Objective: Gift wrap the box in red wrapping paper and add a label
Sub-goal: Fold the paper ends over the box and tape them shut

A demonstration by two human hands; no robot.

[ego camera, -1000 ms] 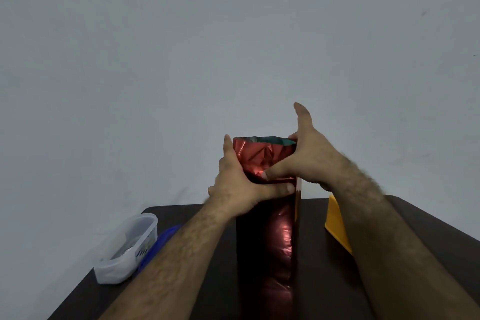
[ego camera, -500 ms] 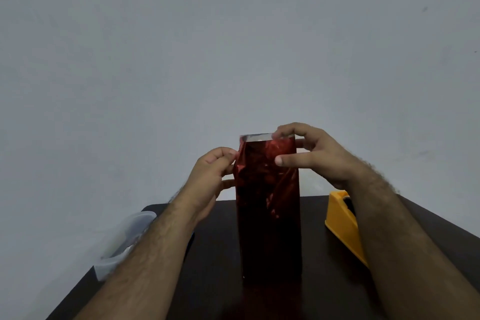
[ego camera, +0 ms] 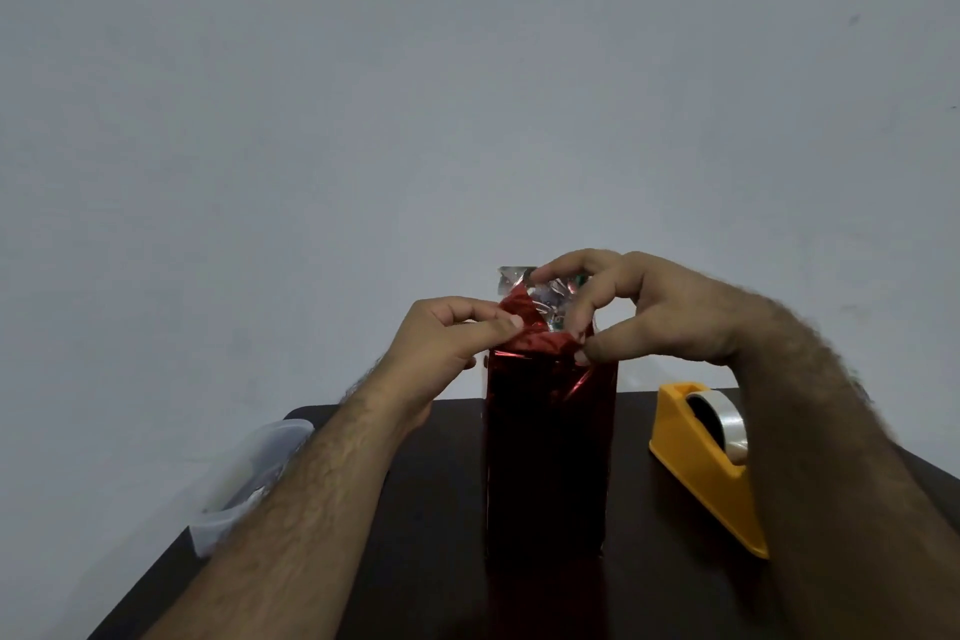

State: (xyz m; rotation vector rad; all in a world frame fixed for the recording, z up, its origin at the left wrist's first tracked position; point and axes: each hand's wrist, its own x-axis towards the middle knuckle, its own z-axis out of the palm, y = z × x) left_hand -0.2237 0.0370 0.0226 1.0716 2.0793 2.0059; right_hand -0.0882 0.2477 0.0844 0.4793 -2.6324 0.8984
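Note:
A tall box wrapped in shiny red paper [ego camera: 550, 452] stands upright on the dark table [ego camera: 415, 509]. Its top end is open, and the paper's silver inner side [ego camera: 511, 278] shows there. My left hand [ego camera: 447, 343] pinches the left flap of red paper at the top corner. My right hand [ego camera: 649, 312] curls over the top from the right; its thumb presses the front edge and its fingers push the paper down into the opening.
A yellow tape dispenser [ego camera: 701, 463] with a roll of clear tape stands to the right of the box. A clear plastic container [ego camera: 249, 478] sits at the table's left edge, partly hidden by my left forearm. A plain wall rises behind.
The top paper, straight half a second ago, is now folded inward with its silver side exposed. Both hands have shifted onto the top flaps.

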